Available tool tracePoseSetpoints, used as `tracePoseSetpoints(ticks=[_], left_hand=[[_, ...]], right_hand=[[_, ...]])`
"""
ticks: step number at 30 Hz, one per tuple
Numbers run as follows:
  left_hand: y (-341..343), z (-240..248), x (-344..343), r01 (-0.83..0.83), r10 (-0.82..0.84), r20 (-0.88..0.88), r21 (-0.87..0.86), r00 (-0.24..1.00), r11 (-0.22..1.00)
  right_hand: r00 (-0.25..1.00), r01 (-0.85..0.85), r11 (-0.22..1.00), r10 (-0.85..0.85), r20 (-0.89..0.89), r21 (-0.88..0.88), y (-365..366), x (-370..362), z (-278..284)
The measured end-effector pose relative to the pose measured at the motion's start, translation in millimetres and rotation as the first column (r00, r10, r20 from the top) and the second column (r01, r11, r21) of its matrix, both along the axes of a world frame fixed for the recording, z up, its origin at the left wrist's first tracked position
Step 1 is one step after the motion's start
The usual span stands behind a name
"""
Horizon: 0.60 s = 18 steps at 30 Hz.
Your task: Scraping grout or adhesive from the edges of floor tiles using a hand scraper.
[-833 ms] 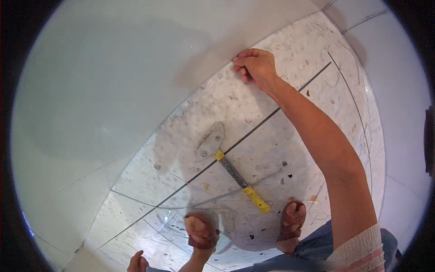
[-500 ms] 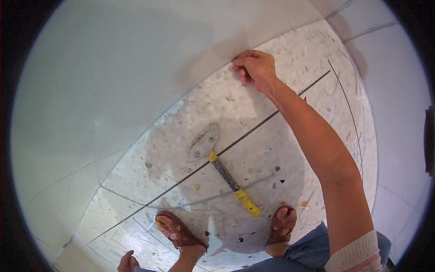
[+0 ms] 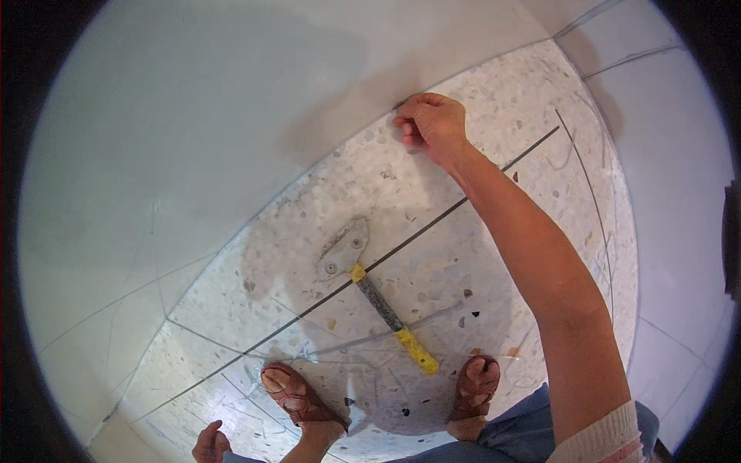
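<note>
My right hand [image 3: 432, 123] reaches far forward to the line where the speckled terrazzo floor [image 3: 463, 255] meets the white wall [image 3: 231, 116]. Its fingers are curled tight against that seam; whether they pinch anything is hidden. My left hand [image 3: 210, 444] shows only partly at the bottom edge, near my left foot, touching nothing I can see. A trowel [image 3: 342, 248] with a grey metal blade and a yellow handle lies flat on the floor between my hands, its handle pointing toward my feet.
My feet in brown sandals [image 3: 293, 397] [image 3: 472, 390] stand on the terrazzo just below the trowel. Dark joint lines cross the floor diagonally. A pale tiled wall [image 3: 679, 231] closes the right side.
My left foot has stepped a little to the left and the view has shifted slightly. My right hand stays at the wall's base and the trowel has not moved.
</note>
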<state>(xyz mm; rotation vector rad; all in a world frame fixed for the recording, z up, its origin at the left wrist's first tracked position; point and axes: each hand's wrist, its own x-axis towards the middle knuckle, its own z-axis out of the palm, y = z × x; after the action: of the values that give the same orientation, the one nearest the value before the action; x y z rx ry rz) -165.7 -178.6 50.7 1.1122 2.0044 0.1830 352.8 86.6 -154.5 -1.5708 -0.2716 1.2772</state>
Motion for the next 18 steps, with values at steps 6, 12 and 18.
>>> tracePoseSetpoints(ticks=[6, 12, 18], left_hand=[[1.3, 0.0, 1.3, 0.031, -0.031, 0.003, 0.0, 1.0, 1.0], [-1.2, -2.0, -2.5, 0.079, -0.08, -0.048, -0.026, 0.996, 0.997], [-1.5, -0.6, -0.8, 0.097, -0.098, 0.044, 0.025, 0.994, 0.995]], right_hand=[[0.999, -0.054, 0.996, 0.054, 0.01, 0.073, -5.3, 0.2, -2.0], [0.996, -0.054, 0.998, 0.051, 0.072, 0.041, -3.3, -3.1, 0.2], [0.998, -0.05, 0.997, 0.047, 0.052, 0.056, -3.3, -2.3, 0.0]])
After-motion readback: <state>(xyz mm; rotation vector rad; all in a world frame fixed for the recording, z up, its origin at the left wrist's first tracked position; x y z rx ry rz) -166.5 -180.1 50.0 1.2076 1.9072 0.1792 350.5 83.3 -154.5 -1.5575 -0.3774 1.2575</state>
